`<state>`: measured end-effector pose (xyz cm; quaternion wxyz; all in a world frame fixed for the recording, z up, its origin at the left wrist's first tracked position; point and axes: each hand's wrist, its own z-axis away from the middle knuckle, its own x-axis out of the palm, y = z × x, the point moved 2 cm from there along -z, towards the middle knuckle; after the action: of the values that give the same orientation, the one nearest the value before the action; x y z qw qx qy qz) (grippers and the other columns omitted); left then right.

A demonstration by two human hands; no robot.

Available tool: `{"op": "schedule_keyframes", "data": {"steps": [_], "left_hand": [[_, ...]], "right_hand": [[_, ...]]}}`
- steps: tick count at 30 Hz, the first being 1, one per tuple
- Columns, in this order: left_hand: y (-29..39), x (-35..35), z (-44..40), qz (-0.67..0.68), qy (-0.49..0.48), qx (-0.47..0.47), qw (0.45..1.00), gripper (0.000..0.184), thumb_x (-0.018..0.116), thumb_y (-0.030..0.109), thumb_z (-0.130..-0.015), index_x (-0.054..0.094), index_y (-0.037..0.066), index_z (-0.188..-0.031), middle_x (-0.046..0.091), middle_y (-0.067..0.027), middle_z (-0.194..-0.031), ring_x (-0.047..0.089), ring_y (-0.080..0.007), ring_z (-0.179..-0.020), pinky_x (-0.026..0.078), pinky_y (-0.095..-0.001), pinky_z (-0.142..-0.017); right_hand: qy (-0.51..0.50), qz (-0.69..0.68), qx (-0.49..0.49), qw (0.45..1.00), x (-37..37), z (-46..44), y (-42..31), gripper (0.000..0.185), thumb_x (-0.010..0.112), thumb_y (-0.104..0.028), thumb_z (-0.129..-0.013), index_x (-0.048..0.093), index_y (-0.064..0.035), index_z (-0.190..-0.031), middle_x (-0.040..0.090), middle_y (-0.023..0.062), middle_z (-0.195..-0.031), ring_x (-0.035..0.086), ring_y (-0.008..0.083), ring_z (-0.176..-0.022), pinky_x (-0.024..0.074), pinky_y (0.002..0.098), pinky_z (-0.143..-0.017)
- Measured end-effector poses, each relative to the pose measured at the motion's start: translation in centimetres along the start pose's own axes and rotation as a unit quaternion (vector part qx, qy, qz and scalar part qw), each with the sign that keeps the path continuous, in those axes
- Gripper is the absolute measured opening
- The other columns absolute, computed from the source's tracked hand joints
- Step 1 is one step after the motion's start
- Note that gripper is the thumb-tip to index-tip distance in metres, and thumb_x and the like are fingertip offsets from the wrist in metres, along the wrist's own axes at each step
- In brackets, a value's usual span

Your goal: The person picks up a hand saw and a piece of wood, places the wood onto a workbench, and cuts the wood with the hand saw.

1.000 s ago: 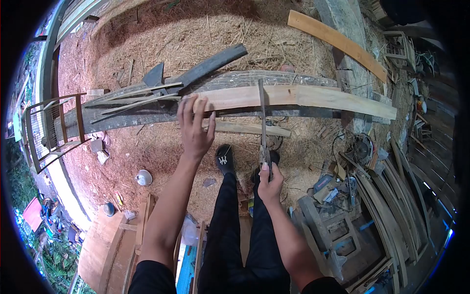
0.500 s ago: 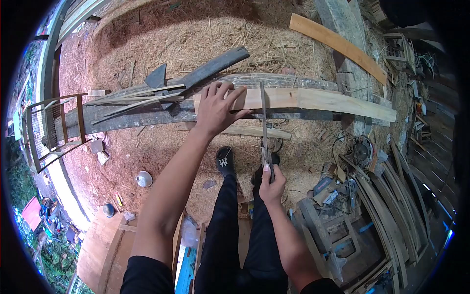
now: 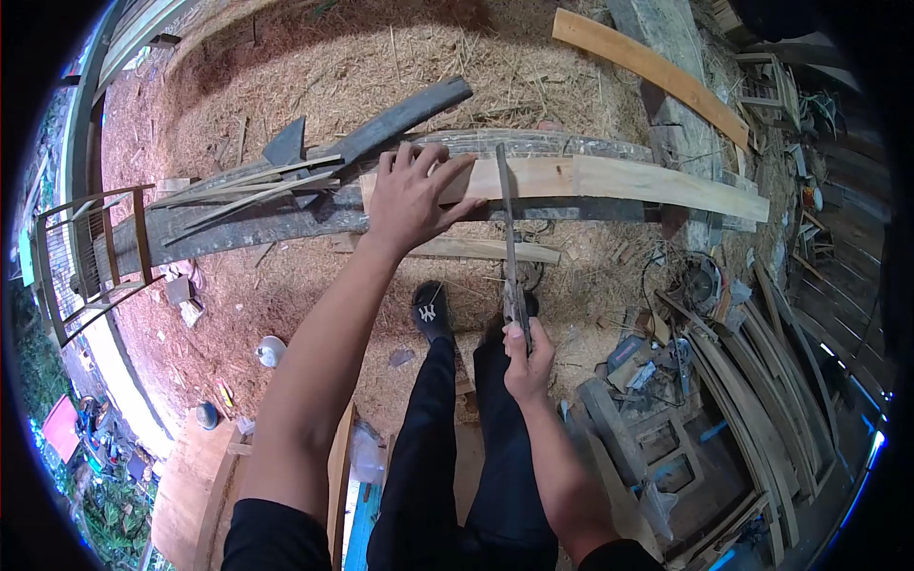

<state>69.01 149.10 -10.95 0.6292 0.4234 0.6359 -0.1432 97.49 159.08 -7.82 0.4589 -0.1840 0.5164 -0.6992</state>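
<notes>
Pale wood runs rightward from under our left hand [image 3: 414,195]: a plank [image 3: 543,177] spanning the upper middle to the right of the frame, its long axis nearly level, dipping at the right end. A line crosses it partway; we cannot tell whether that is a joint. Our left fingers are spread apart over its left end, the thumb at its lower edge. Just right of them, a long thin saw-like tool [image 3: 508,224] crosses the plank nearly square. Our right hand [image 3: 529,360], below centre, has its fingers wrapped round the tool's handle, well apart from the wood, so our left is nearer.

Beneath the plank, a dark beam [image 3: 257,226] arcs across the frame. Around it we see, left to right, a wire-fronted frame [image 3: 141,233], a shavings-strewn floor [image 3: 219,314], an orange-brown board [image 3: 652,78] at upper right and curved timbers [image 3: 762,419] at lower right.
</notes>
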Motion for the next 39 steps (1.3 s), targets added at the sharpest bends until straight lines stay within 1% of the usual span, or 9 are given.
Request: {"op": "schedule_keyframes", "data": {"steps": [1,3,12,22,24,30,35,38,39], "left_hand": [[0.1,0.0,0.1,-0.004,0.0,0.001,1.0,0.061,0.082,0.058,-0.084,0.072,0.031,-0.138,0.064,-0.0022,-0.119,0.056,-0.0257,-0.11,0.043,-0.0413,-0.092],[0.2,0.3,0.4,0.0,0.008,-0.003,1.0,0.059,0.08,0.058,-0.086,0.071,0.032,-0.137,0.064,-0.0015,-0.116,0.056,-0.0272,-0.109,0.044,-0.0428,-0.093],[0.3,0.2,0.1,0.006,0.029,-0.016,0.999,0.055,0.079,0.062,-0.085,0.074,0.033,-0.132,0.063,-0.0002,-0.112,0.057,-0.0269,-0.108,0.044,-0.0422,-0.09],[0.4,0.3,0.0,-0.008,0.007,-0.031,0.999,0.054,0.079,0.065,-0.083,0.076,0.033,-0.127,0.063,0.0002,-0.112,0.057,-0.0251,-0.107,0.044,-0.0414,-0.089],[0.4,0.3,0.0,-0.009,0.018,-0.024,1.0,0.055,0.079,0.066,-0.083,0.075,0.034,-0.128,0.063,0.0007,-0.112,0.057,-0.0246,-0.107,0.044,-0.0409,-0.089],[0.5,-0.1,-0.7,0.029,-0.018,-0.074,0.997,0.051,0.082,0.063,-0.081,0.08,0.029,-0.119,0.066,-0.0012,-0.117,0.06,-0.0233,-0.11,0.043,-0.0394,-0.09],[0.5,0.7,-1.4,0.063,0.019,-0.108,0.992,0.036,0.079,0.057,-0.086,0.084,0.027,-0.105,0.069,0.0013,-0.105,0.061,-0.0224,-0.103,0.042,-0.0399,-0.086],[1.1,1.4,-2.1,0.058,0.018,-0.169,0.984,0.029,0.079,0.053,-0.087,0.085,0.027,-0.098,0.07,0.0027,-0.098,0.062,-0.0219,-0.1,0.041,-0.04,-0.083],[1.3,1.8,-2.0,0.049,0.051,-0.178,0.981,0.027,0.08,0.052,-0.087,0.085,0.026,-0.095,0.07,0.0029,-0.097,0.062,-0.0221,-0.098,0.041,-0.0399,-0.082]], "right_hand": [[0.0,0.001,0.002,1.0,-0.1,0.0,0.3,0.034,0.057,-0.027,-0.11,0.056,-0.0024,-0.087,0.052,0.005,-0.07,0.05,0.0155,-0.064,0.0412,0.0359,-0.061],[0.017,0.01,-0.008,1.0,0.0,-0.3,0.9,0.038,0.055,-0.033,-0.11,0.06,-0.0044,-0.086,0.053,-0.0012,-0.069,0.047,0.0081,-0.062,0.0359,0.0277,-0.057],[0.041,0.099,-0.049,0.993,1.1,-0.5,0.8,0.04,0.055,-0.032,-0.109,0.056,-0.0027,-0.081,0.049,0.0016,-0.062,0.048,0.0118,-0.058,0.036,0.0336,-0.054],[0.033,0.062,-0.048,0.996,0.5,-0.9,0.8,0.039,0.056,-0.028,-0.109,0.055,-0.0029,-0.079,0.049,0.0008,-0.062,0.047,0.0117,-0.058,0.0355,0.0335,-0.054],[0.017,0.074,-0.036,0.996,0.3,-0.9,0.7,0.036,0.058,-0.027,-0.109,0.056,0.0011,-0.085,0.054,0.0146,-0.067,0.056,0.0288,-0.059,0.043,0.0407,-0.058],[0.019,0.075,-0.02,0.997,0.4,-0.7,0.6,0.036,0.058,-0.027,-0.109,0.056,0.0008,-0.086,0.054,0.0148,-0.067,0.056,0.0292,-0.06,0.0431,0.0407,-0.059],[0.026,0.083,-0.023,0.996,0.8,-0.7,0.6,0.038,0.058,-0.029,-0.109,0.055,0.0009,-0.086,0.053,0.0163,-0.068,0.055,0.0299,-0.06,0.0428,0.0422,-0.059],[0.018,0.09,-0.005,0.996,0.6,-0.5,-0.1,0.04,0.059,-0.031,-0.109,0.055,0.0011,-0.086,0.053,0.017,-0.069,0.054,0.0299,-0.061,0.0427,0.0427,-0.06],[0.009,0.094,0.006,0.996,0.5,-0.5,-0.2,0.04,0.059,-0.032,-0.109,0.056,0.0013,-0.087,0.053,0.0174,-0.07,0.053,0.0295,-0.062,0.0429,0.0427,-0.061]]}}
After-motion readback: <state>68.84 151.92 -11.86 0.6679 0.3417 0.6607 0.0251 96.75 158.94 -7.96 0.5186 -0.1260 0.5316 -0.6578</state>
